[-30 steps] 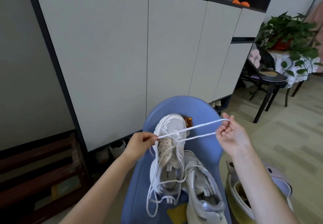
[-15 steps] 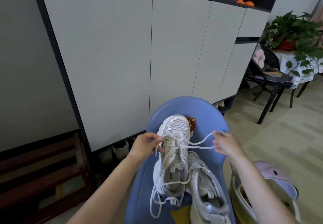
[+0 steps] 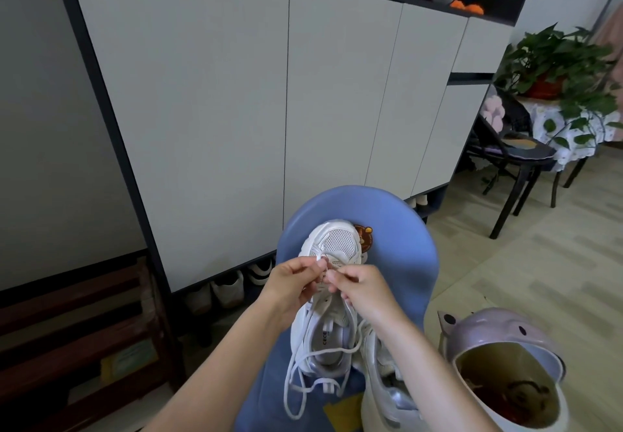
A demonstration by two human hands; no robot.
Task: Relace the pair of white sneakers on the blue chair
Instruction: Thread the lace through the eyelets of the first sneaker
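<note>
White sneakers (image 3: 332,300) are lying on the blue chair (image 3: 397,249), the landmark for everything around me. One sneaker is lying lengthwise on the seat with its mesh toe pointing toward the chair's curved back; the second sneaker (image 3: 387,394) is sitting just beside it, nearer the chair's front edge and partly cut off by the bottom of the view.

Both hands are meeting over the first sneaker's forefoot, close behind the toe. The left hand (image 3: 296,288) is pinching the white lace (image 3: 303,388) between thumb and fingertips, and the right hand (image 3: 362,288) is doing the same, fingers curled around the lace just beside the left hand's. The hands are almost touching. Loose loops of lace are trailing over the sneaker's heel and onto the seat toward the chair's front edge.

A small brown sticker (image 3: 365,236) is showing on the chair's back beside the toe. Behind the chair a tall white cabinet (image 3: 236,111) is standing, with shoes tucked under it. To the chair's right a lilac bin (image 3: 499,337) is standing open, and farther beyond a black chair (image 3: 519,158) and a potted plant (image 3: 559,61).
</note>
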